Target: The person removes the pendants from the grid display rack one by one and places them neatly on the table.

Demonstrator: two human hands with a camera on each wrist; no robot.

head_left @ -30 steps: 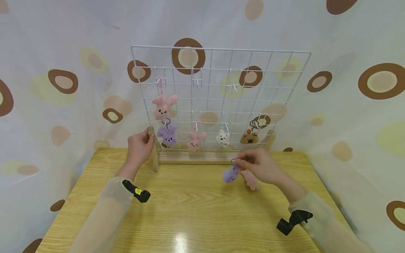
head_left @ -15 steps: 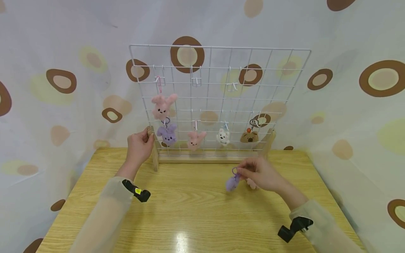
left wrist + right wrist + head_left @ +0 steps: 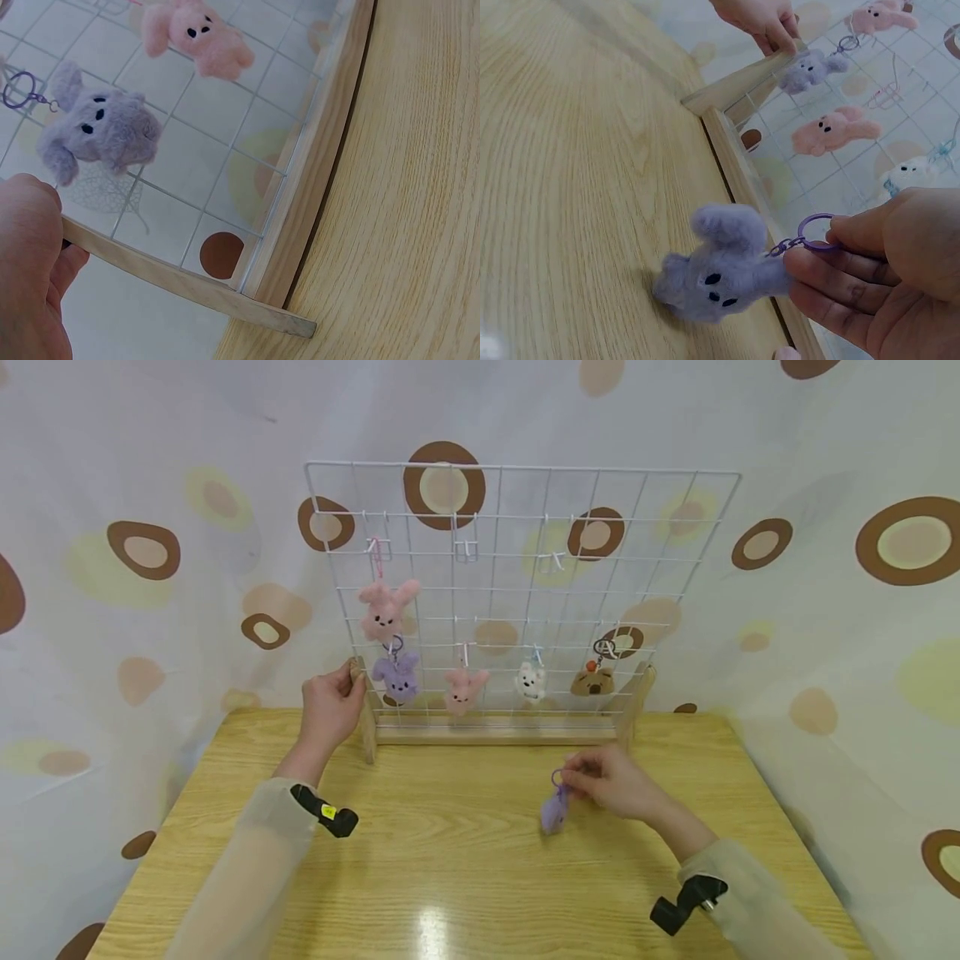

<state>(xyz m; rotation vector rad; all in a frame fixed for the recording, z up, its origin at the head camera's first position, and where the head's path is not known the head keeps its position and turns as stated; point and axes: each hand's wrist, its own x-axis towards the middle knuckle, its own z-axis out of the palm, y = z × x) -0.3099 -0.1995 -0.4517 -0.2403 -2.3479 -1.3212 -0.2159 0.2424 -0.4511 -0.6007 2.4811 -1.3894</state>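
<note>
My right hand pinches the purple ring of a purple plush rabbit keychain low over the table. In the right wrist view the plush dangles by a short chain, its face turned to the camera. My left hand grips the wooden end post of a white wire grid rack. Hanging on the rack are a pink rabbit keychain, a purple one, a smaller pink one, a white bear and a brown bear head.
Two white hooks in the rack's upper row, a middle hook and a right hook, carry nothing. A pink plush bit shows at the right wrist view's bottom edge. A spotted cloth hangs behind the wooden table.
My right hand has moved down and toward me with the purple rabbit keychain, and now covers the pink plush on the table in the head view. The left hand has stayed on the post.
</note>
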